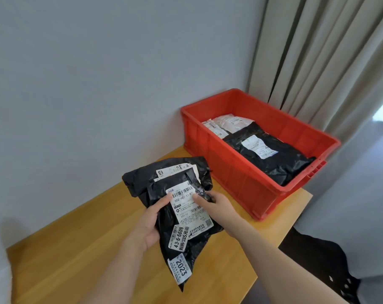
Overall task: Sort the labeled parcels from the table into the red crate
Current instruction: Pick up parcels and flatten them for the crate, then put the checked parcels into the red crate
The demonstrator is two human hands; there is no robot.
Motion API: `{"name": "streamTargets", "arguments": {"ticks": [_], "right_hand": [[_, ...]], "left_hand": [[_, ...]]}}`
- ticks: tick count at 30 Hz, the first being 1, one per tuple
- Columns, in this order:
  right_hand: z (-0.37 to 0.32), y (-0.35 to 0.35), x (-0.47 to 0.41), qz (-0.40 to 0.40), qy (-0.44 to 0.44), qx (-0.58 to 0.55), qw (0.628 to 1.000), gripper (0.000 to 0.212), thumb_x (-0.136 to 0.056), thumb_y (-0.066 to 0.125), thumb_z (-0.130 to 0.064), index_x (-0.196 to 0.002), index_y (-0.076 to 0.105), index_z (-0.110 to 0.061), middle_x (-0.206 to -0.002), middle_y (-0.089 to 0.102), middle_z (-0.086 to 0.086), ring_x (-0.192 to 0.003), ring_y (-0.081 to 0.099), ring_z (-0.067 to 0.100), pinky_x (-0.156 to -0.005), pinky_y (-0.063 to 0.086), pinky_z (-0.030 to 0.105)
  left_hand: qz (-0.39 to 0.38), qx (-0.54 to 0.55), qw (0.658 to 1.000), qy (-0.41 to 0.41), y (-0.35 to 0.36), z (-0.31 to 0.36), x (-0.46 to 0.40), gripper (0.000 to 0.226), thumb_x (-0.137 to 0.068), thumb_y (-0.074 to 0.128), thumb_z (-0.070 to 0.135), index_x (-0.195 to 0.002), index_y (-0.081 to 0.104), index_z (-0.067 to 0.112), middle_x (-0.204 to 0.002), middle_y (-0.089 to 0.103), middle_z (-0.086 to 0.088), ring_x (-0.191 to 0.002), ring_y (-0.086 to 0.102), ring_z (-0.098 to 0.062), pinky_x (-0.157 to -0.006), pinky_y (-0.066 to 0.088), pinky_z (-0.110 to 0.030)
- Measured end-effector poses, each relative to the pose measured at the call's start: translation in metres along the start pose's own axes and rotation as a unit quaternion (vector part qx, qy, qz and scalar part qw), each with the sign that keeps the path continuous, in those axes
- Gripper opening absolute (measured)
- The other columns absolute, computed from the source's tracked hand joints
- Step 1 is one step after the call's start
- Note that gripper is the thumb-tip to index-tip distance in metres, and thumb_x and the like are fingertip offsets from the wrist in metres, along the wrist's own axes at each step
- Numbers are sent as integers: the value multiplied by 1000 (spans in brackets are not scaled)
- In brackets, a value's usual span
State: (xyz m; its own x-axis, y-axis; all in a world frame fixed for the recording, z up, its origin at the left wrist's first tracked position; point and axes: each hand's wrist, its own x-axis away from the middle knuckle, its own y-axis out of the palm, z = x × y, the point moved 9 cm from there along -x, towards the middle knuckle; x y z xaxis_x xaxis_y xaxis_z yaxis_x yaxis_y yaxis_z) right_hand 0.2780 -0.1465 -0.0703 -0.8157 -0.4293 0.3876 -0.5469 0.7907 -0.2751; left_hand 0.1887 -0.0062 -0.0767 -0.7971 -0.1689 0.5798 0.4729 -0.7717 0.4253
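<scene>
A black plastic parcel (181,218) with a white shipping label and smaller stickers is held above the wooden table (76,249). My left hand (150,224) grips its left edge, thumb on the label. My right hand (217,205) pinches its right edge, thumb on the label too. Behind it a second black labeled parcel (142,178) lies on the table. The red crate (230,172) stands at the table's far right corner and holds a black labeled parcel (274,154) and white parcels (228,122).
A grey wall runs behind the table and crate. Beige curtains (317,62) hang at the right behind the crate. The table's right edge drops to a dark floor (317,260).
</scene>
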Motion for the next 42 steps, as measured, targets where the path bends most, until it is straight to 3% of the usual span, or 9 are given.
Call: {"name": "streamTargets", "arguments": {"ticks": [7, 11, 14, 17, 20, 24, 30, 35, 42], "right_hand": [[-58, -37, -4, 9, -51, -11, 999, 48, -79, 64, -64, -106, 62, -24, -103, 68, -3, -92, 67, 12, -79, 56, 31], [-86, -71, -18, 26, -70, 30, 997, 84, -56, 56, -91, -109, 62, -26, -112, 64, 0, -109, 59, 23, -96, 50, 43], [-101, -94, -17, -14, -74, 22, 997, 76, -77, 61, -71, -126, 55, -13, -127, 60, 5, -115, 57, 27, -104, 44, 41], [-104, -124, -28, -47, -75, -22, 996, 42, -86, 64, -52, -113, 50, -22, -103, 56, -15, -87, 57, 4, -80, 46, 18], [-110, -148, -48, -36, -103, -19, 994, 61, -77, 72, -57, -101, 61, -2, -97, 71, 6, -85, 68, 22, -81, 53, 39], [-116, -181, -65, 12, -126, -37, 991, 56, -79, 73, -52, -97, 63, 0, -87, 70, 10, -76, 67, 24, -68, 50, 36], [-95, -200, -108, 96, -83, 0, 992, 77, -41, 60, -95, -69, 62, -24, -96, 59, 6, -93, 52, 24, -73, 42, 38], [-91, -191, -108, 39, -20, -202, 978, 72, -70, 76, -61, -123, 55, -18, -113, 68, 0, -100, 66, 14, -81, 54, 29], [-90, -170, -108, -40, 30, -418, 907, 64, -74, 82, -26, -129, 49, -19, -111, 73, 7, -104, 68, 26, -75, 56, 38]], "left_hand": [[-6, 15, 999, 50, 38, 53, 6, 39, -84, 67, 29, -117, 67, 7, -114, 70, -17, -105, 68, -36, -101, 46, -52], [4, 40, 995, 91, 61, 84, -4, 38, -87, 65, 32, -117, 68, 9, -113, 71, -15, -104, 68, -34, -99, 47, -50], [13, 52, 992, 113, 86, 100, -14, 35, -88, 63, 32, -114, 68, 9, -111, 72, -15, -104, 68, -33, -99, 47, -50], [13, 55, 992, 116, 120, 107, -28, 31, -90, 63, 30, -112, 69, 9, -110, 72, -15, -103, 68, -33, -97, 48, -50], [8, 64, 991, 117, 150, 112, -42, 30, -90, 63, 30, -112, 69, 9, -110, 72, -15, -102, 69, -33, -97, 48, -51], [7, 80, 989, 127, 176, 117, -56, 34, -88, 66, 30, -114, 68, 9, -111, 72, -14, -100, 70, -31, -92, 50, -47], [21, 103, 985, 133, 181, 125, -77, 41, -91, 60, 41, -119, 66, 11, -114, 71, -12, -107, 68, -31, -96, 48, -49], [46, 138, 982, 120, 173, 134, -96, 34, -96, 57, 37, -114, 67, 10, -108, 73, -13, -100, 68, -30, -79, 52, -47], [28, 170, 977, 123, 182, 152, -115, 30, -96, 58, 34, -113, 67, 11, -106, 74, -11, -97, 70, -29, -77, 53, -45]]}}
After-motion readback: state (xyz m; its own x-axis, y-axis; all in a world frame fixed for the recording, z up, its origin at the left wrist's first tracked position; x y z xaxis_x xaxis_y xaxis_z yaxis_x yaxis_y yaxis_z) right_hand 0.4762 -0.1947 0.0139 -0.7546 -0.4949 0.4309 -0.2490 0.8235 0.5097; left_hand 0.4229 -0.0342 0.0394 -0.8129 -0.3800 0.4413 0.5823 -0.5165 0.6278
